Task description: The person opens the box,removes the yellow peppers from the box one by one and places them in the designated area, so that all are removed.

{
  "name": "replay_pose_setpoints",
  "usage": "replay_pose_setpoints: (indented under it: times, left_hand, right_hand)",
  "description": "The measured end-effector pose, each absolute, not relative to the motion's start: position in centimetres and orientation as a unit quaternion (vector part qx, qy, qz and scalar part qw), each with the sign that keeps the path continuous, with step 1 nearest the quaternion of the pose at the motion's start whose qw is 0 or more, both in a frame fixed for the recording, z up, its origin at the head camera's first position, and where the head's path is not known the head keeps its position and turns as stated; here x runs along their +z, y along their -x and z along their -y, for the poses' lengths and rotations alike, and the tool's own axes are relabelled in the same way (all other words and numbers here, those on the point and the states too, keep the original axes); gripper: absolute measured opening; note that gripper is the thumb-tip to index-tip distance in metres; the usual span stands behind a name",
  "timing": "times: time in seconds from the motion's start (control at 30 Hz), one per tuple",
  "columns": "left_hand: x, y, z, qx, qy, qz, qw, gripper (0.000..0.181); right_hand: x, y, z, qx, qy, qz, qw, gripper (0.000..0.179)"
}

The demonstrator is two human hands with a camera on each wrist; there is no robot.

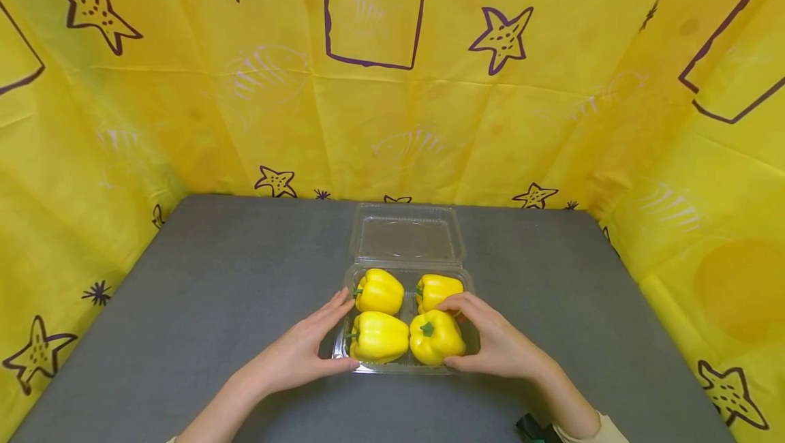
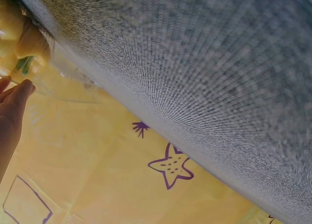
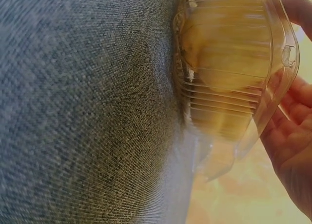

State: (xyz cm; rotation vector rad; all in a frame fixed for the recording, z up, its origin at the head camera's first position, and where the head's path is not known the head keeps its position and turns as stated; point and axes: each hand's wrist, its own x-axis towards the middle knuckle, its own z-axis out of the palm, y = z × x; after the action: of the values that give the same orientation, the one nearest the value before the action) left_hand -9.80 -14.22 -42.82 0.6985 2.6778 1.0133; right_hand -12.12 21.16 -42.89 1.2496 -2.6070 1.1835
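Observation:
A clear plastic clamshell container (image 1: 405, 369) lies with its lid folded back and yellow bell peppers inside. In its front right part is one bell pepper (image 1: 437, 339) with its green stem upward; my right hand (image 1: 497, 339) holds it, thumb in front and fingers behind. My left hand (image 1: 306, 346) touches the container's left side with fairly straight fingers, thumb by the front left corner. Two peppers fill the left side, a front one (image 1: 380, 338) and a back one (image 1: 380, 292). The back right pepper (image 1: 438, 289) is partly behind my right fingers. Through the ribbed wall (image 3: 222, 94) the right wrist view shows blurred yellow shapes.
The transparent lid (image 1: 407, 237) lies toward the back of the grey table (image 1: 257, 259). Yellow cloth (image 1: 392, 109) with starfish and fish drawings hangs around the back and sides. A dark object (image 1: 532, 427) is by my right wrist.

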Motion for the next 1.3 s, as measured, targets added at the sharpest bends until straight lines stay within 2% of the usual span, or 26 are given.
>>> replay_pose_setpoints:
  times: [0.8, 1.3]
  left_hand:
    - [-42.97, 9.87, 14.27, 0.341, -0.237, -0.904, 0.099, 0.094]
    - [-42.93, 9.84, 14.3, 0.339, -0.238, -0.905, 0.097, 0.095]
  right_hand:
    - [-43.67, 12.37, -21.26, 0.385, -0.407, 0.828, 0.033, 0.076]
    - [-43.28, 12.48, -21.68, 0.422, -0.372, 0.827, 0.02, 0.069]
